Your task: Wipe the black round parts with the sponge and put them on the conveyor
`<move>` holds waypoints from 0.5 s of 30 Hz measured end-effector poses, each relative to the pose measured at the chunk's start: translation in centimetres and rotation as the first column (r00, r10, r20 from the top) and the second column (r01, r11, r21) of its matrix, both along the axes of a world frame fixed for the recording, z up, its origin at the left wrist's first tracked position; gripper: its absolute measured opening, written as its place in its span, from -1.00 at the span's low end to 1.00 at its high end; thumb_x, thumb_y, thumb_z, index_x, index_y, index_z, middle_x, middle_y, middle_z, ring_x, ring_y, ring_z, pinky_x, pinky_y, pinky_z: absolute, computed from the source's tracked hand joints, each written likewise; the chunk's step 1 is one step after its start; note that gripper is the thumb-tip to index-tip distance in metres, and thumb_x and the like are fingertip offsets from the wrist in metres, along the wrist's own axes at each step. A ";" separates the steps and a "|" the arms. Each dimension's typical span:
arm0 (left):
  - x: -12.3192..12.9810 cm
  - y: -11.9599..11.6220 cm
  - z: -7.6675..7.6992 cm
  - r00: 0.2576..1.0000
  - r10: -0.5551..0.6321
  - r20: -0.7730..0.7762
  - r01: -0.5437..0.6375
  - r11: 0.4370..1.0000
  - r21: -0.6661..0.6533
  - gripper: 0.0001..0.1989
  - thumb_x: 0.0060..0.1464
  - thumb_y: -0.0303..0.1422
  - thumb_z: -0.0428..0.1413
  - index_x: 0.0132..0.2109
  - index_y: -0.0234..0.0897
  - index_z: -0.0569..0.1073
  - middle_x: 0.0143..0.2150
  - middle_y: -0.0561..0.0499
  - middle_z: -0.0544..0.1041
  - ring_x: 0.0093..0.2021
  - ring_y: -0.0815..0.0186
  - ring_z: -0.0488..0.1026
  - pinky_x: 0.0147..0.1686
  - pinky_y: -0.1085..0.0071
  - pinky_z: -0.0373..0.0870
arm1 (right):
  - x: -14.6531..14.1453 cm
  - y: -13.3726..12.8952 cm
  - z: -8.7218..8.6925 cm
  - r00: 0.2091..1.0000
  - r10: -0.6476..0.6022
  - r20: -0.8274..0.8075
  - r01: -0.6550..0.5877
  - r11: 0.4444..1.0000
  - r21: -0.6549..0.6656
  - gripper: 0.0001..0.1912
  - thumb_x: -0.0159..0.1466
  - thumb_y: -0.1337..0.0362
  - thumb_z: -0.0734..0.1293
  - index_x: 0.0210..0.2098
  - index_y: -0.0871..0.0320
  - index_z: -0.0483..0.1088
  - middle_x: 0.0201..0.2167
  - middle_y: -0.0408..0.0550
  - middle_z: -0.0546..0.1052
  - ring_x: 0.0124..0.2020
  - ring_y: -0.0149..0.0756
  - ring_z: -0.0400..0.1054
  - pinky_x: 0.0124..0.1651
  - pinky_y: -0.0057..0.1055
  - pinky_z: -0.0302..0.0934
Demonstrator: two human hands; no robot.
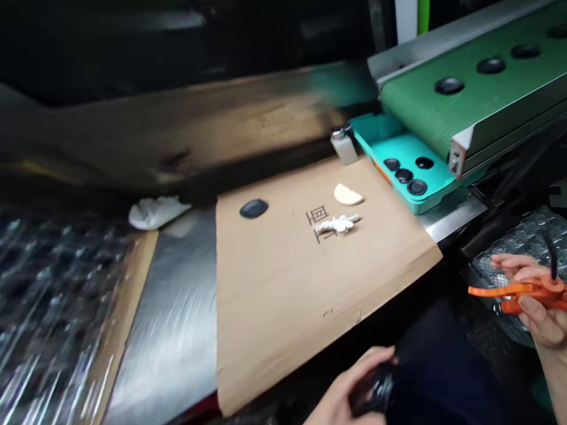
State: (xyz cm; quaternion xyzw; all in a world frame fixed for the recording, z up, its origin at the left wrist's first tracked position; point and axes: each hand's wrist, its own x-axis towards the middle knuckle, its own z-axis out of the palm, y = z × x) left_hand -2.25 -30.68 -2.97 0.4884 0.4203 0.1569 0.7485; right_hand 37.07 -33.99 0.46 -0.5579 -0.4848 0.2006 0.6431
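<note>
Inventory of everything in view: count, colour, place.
Conveyor: 1, green belt, upper right
Belt discs: 4 visible, black, on conveyor
Tray: 1, teal, below conveyor's end
Tray discs: 4, black, in tray
Small container: 1, white, left of tray
Cardboard: 1, brown, centre
Metal table: 1, silver, under cardboard
Lone disc: 1, black, cardboard's far left
Half-round piece: 1, cream, cardboard's far right
Crumpled scrap: 1, white, near cream piece
Cloth-like bundle: 1, white, left of cardboard
Plastic-covered stack: count unclear, dark contents, left, blurred
Bubble wrap: 1, clear, far right
Hand tool: 1, orange, far right, held
Glossy object: 1, black, bottom centre, held
Left hand: 1, bare, bottom centre
Right hand: 1, bare, right edge
</note>
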 end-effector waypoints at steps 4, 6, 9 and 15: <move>7.2 -1.2 -9.1 0.831 0.511 0.218 -0.359 0.794 -0.490 -0.47 0.01 -0.19 0.34 0.14 -0.15 0.52 0.02 -0.18 0.55 -0.07 0.07 0.56 -0.01 0.04 0.51 | -3.7 -3.0 -0.8 0.898 0.412 -0.153 -0.429 0.749 -0.505 -0.71 0.37 0.06 0.28 0.00 0.01 0.44 -0.09 0.07 0.59 -0.09 -0.07 0.54 -0.02 -0.14 0.46; 8.5 -0.6 -12.3 0.724 0.655 0.217 -0.397 0.652 -0.646 -0.60 0.09 -0.28 0.29 0.07 -0.31 0.52 -0.07 -0.21 0.58 -0.10 0.06 0.58 -0.02 0.05 0.53 | -6.1 -4.0 -2.1 0.844 0.524 -0.114 -0.443 0.562 -0.698 -0.68 0.38 0.04 0.28 0.02 0.06 0.43 -0.18 0.02 0.60 -0.16 -0.16 0.53 -0.11 -0.31 0.44; 8.3 0.3 -14.5 0.629 0.740 0.239 -0.362 0.551 -0.752 -0.67 0.21 -0.31 0.19 0.04 -0.43 0.48 -0.02 -0.31 0.57 -0.09 0.04 0.60 -0.05 0.11 0.55 | -9.3 -5.0 -3.5 0.723 0.689 -0.047 -0.379 0.340 -0.861 -0.69 0.43 0.00 0.19 -0.06 0.06 0.39 -0.41 -0.12 0.53 -0.40 -0.27 0.45 -0.33 -0.43 0.29; 7.6 1.5 -15.5 0.482 0.875 0.054 -0.514 0.332 -0.791 -0.75 0.31 -0.33 0.05 -0.02 -0.45 0.46 -0.09 -0.30 0.60 -0.10 0.10 0.61 -0.14 0.21 0.59 | -11.9 -5.5 -4.6 0.582 0.813 0.008 -0.249 0.187 -0.950 -0.67 0.46 -0.03 0.07 -0.23 0.02 0.27 -0.59 -0.22 0.35 -0.55 -0.25 0.30 -0.43 -0.39 -0.01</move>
